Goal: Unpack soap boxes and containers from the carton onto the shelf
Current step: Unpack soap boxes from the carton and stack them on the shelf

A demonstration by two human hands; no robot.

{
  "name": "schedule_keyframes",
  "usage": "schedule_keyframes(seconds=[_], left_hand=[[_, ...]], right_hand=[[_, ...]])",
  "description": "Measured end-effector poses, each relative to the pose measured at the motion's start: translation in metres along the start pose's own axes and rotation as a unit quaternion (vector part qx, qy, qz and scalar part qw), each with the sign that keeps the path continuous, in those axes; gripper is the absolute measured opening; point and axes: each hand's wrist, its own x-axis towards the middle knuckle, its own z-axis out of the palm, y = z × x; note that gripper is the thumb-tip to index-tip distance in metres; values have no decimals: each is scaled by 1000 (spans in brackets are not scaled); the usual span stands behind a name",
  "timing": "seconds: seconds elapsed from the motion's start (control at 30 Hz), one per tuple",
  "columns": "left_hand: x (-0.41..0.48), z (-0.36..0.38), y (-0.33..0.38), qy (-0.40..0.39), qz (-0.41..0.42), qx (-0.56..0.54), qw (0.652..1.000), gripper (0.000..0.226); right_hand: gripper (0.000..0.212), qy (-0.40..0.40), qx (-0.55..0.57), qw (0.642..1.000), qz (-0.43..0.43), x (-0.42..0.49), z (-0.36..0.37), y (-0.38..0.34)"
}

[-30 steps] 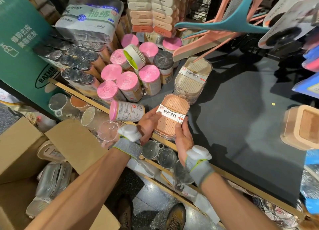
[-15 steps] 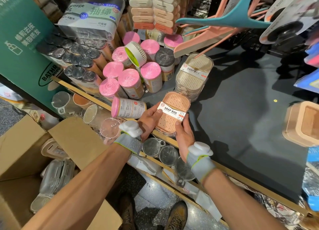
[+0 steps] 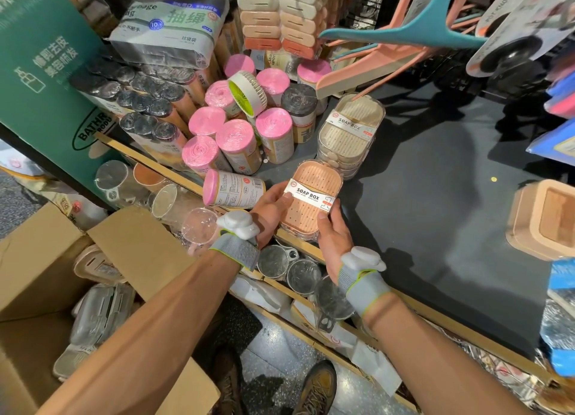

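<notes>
We see two hands, both clamped on one peach soap box stack (image 3: 311, 206) at the middle of the frame. The left hand (image 3: 270, 210) grips its left side, thumb on the white "SOAP BOX" label. The right hand (image 3: 333, 243) grips its near right corner, thumb on top. The stack lies at the front edge of the dark shelf (image 3: 435, 203); we cannot tell whether it rests there or is carried. Its layers are too blurred to count.

Just behind it, a little higher in the frame, stands one cream soap box stack (image 3: 348, 134) with the same label.

To the upper left of the stacks we count nine pink-ended rolls (image 3: 235, 134). One of them lies on its side by the left hand. One dark-ended roll (image 3: 298, 98) stands among them.

At the lower left, one open carton (image 3: 37, 274) holds clear containers (image 3: 99, 315), piled too closely to count.

At the right edge, one wooden-rimmed box (image 3: 547, 224) sits on the shelf, well apart from the stacks.
</notes>
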Motion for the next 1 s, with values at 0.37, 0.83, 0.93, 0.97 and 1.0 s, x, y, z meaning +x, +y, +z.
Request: schedule_keyframes(seconds=[0.37,0.83,0.93,0.97,1.0], left_hand=[[-19,-16,-9,36,0,-46,998,31],[-105,-134,-66,79,-44,-117,989,18],[-123,-164,-86,108,-68,-121,984,18],[-130,-177,-94,125,-75,-125,981,18],[-135,-189,-101,139,-83,-131,978,17]], right_hand=[[37,71,65,995,12,-23,-10,-8],[21,-9,-9,997,70,-84,60,10],[20,-47,-33,995,78,-89,88,23],[20,-60,-41,994,83,-92,101,28],[20,-74,-49,992,89,-94,113,33]])
